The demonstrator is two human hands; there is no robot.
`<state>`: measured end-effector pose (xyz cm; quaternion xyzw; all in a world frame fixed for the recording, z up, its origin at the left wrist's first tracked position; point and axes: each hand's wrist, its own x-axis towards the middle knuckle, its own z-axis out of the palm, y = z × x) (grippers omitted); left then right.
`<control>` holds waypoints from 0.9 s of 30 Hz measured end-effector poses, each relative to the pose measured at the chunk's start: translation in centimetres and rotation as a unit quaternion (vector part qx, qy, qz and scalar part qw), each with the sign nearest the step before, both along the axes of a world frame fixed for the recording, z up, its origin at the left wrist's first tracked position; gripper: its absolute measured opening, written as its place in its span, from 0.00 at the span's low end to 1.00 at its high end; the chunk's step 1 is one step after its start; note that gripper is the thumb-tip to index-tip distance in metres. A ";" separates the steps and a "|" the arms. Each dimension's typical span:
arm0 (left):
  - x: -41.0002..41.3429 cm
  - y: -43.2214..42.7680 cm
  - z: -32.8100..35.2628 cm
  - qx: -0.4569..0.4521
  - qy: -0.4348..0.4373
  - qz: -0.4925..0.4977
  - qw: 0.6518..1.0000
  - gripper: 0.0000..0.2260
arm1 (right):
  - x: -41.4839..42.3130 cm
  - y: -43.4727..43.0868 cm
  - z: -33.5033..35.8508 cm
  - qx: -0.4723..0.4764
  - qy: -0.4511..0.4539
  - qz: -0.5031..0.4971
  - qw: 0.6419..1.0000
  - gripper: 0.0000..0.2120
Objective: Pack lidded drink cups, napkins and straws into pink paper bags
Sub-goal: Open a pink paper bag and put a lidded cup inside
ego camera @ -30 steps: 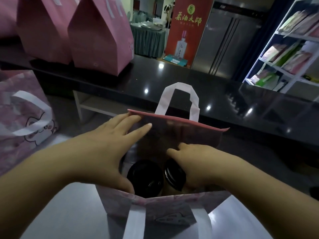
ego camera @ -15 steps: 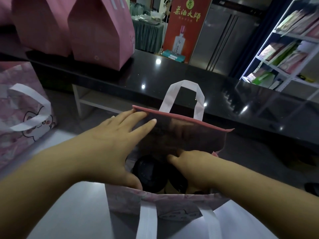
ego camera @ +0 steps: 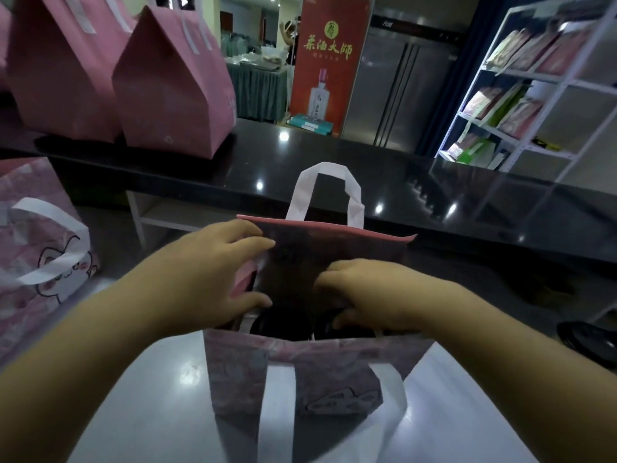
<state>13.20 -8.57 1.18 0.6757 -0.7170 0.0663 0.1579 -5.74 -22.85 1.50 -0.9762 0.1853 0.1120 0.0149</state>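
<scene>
An open pink bag (ego camera: 300, 369) with white handles stands on the pale table in front of me. Inside it are two cups with black lids, side by side. The left cup's lid (ego camera: 280, 324) shows plainly. The right cup (ego camera: 354, 331) is mostly hidden under my right hand (ego camera: 377, 295), which reaches into the bag with fingers and thumb curled over that lid. My left hand (ego camera: 200, 279) holds the bag's left side, fingers on the far wall's top edge and thumb inside the opening. No napkins or straws are visible.
Two closed pink bags (ego camera: 173, 95) stand on the black counter (ego camera: 367, 168) beyond. A printed pink bag (ego camera: 40, 262) sits at the left. A dark round object (ego camera: 587, 339) lies at the right edge. Shelves (ego camera: 534, 95) stand at the far right.
My right hand has sunk lower into the bag and now covers the right cup's lid. My left fingers, earlier straight along the far wall, have drawn in to the bag's left edge.
</scene>
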 end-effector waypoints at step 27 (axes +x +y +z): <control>-38.8 -2.0 -2.4 -0.053 0.070 -0.123 0.988 0.25 | -42.1 4.4 -1.9 -0.039 -0.248 -0.231 0.940 0.15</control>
